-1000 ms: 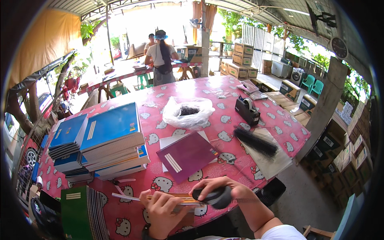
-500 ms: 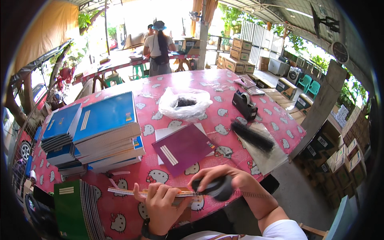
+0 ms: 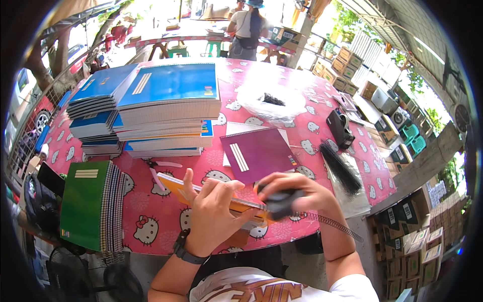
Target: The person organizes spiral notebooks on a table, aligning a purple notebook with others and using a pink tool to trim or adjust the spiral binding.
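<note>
My left hand (image 3: pixel 214 214) grips an orange-covered notebook (image 3: pixel 177 189) on edge above the near side of the table. At the notebook's right end, my right hand (image 3: pixel 314 195) is closed around a rounded black tool (image 3: pixel 282 205), blurred by motion; its exact kind is unclear. A thin dark spiral coil (image 3: pixel 336 226) trails right from there, past my right wrist. Just beyond my hands lies a purple spiral notebook (image 3: pixel 256 156) on white sheets (image 3: pixel 242 128). Left of it rests a small pink-handled cutting tool (image 3: pixel 167 164).
Stacked blue notebooks (image 3: pixel 171 83) stand at the left, with green notebooks (image 3: pixel 83 211) nearer me. Black coils (image 3: pixel 342 168) lie on clear plastic (image 3: pixel 359 205) at the right. Behind are a tape dispenser (image 3: pixel 339 128) and a white plastic bag (image 3: pixel 284 113). A person (image 3: pixel 246 30) stands beyond.
My view has shifted, so the table appears farther left and higher up. The notebook in my left hand has tilted, showing more of its orange cover. Both hands keep their holds.
</note>
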A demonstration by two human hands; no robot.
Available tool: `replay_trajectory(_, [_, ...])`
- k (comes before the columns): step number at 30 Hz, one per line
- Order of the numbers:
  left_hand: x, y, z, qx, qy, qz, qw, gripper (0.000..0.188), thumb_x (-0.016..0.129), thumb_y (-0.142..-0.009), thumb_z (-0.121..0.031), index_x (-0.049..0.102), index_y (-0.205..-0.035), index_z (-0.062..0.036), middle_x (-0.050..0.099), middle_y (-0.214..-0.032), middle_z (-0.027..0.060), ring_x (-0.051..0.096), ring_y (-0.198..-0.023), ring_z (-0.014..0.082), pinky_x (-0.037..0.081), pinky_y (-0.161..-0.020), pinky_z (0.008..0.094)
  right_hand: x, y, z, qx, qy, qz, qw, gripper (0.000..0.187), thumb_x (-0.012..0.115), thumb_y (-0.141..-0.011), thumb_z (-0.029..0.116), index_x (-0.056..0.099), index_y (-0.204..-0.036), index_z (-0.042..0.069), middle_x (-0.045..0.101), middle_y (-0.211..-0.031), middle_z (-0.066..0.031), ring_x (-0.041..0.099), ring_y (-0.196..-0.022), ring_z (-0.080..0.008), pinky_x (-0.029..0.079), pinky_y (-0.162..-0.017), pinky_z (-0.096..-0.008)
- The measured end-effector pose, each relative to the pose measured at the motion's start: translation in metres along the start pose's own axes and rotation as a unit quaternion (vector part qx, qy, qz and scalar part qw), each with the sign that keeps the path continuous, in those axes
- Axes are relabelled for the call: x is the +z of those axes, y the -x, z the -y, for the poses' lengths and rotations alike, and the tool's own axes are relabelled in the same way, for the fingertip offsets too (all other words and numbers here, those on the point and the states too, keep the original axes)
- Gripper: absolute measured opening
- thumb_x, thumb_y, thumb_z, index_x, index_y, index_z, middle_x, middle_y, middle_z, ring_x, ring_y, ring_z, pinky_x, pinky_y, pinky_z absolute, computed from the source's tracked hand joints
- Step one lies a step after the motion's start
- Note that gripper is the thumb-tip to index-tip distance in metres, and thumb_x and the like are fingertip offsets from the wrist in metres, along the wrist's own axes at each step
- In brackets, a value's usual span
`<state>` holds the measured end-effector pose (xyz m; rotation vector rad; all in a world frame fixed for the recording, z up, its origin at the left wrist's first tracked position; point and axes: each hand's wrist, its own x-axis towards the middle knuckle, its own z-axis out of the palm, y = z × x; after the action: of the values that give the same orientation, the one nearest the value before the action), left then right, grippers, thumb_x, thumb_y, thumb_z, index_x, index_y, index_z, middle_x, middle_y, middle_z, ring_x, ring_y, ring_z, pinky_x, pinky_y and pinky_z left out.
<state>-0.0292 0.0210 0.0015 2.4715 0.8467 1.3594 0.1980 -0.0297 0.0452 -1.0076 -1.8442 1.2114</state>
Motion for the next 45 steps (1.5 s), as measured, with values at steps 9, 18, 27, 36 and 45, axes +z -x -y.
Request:
replay_trajectory(9, [-0.001, -0.003, 0.003, -0.003, 0.007, -0.005, 1.0, 0.059, 0.083, -0.058, -0.042, 0.059, -0.104, -0.0124, 0.06, -0.084, -0.0032, 0.059, -0.081, 0.0149, 0.007, -0.111, 0.0568, -0.007, -0.018, -0.005, 0.101, 0.272, -0.077, 0.954, 0.081, 0.055, -0.072, 0.074, 0.066, -0.099, -0.001, 0.062, -0.106, -0.0166, 0.058, -0.101, -0.0266, 0.043, -0.09, -0.0398])
replay_trajectory(18, [-0.009, -0.001, 0.018, -0.002, 0.001, -0.011, 1.0, 0.054, 0.081, -0.061, -0.039, 0.058, -0.102, -0.0125, 0.06, -0.081, -0.0026, 0.058, -0.08, 0.0147, 0.007, -0.111, 0.0583, 0.0, -0.034, -0.003, -0.046, -0.01, -0.056, 0.997, 0.057, 0.062, -0.077, 0.053, 0.066, -0.102, 0.002, 0.064, -0.098, -0.0129, 0.056, -0.103, -0.0247, 0.042, -0.091, -0.0369])
replay_trajectory(27, [-0.01, 0.007, 0.049, -0.103, 0.179, -0.217, 0.954, 0.074, 0.084, -0.062, -0.026, 0.047, -0.124, -0.0103, 0.047, -0.125, 0.009, 0.048, -0.113, 0.0209, 0.025, -0.108, 0.0476, 0.012, -0.047, -0.006, -0.064, -0.119, 0.023, 0.99, 0.07, 0.061, -0.075, 0.063, 0.064, -0.11, 0.003, 0.06, -0.113, -0.0133, 0.053, -0.112, -0.0244, 0.039, -0.096, -0.0376])
replay_trajectory(36, [-0.015, 0.019, 0.087, -0.242, 0.541, -0.109, 0.798, 0.032, 0.072, -0.077, -0.002, 0.058, -0.105, -0.0073, 0.055, -0.089, -0.0031, 0.054, -0.084, 0.0057, 0.045, -0.078, 0.0221, 0.016, -0.057, -0.007, -0.02, 0.072, 0.041, 0.996, 0.071, 0.057, -0.074, 0.069, 0.066, -0.109, 0.008, 0.061, -0.109, -0.0153, 0.049, -0.117, -0.0302, 0.038, -0.096, -0.042])
replay_trajectory(45, [-0.009, 0.024, 0.088, -0.222, 0.56, -0.121, 0.789, 0.037, 0.072, -0.077, -0.002, 0.055, -0.109, -0.0067, 0.055, -0.095, -0.0017, 0.054, -0.089, 0.0068, 0.045, -0.08, 0.0224, 0.006, -0.077, -0.019, -0.014, 0.216, -0.013, 0.976, 0.054, 0.057, -0.083, 0.054, 0.065, -0.108, 0.006, 0.063, -0.101, -0.0135, 0.055, -0.101, -0.0246, 0.042, -0.089, -0.0385])
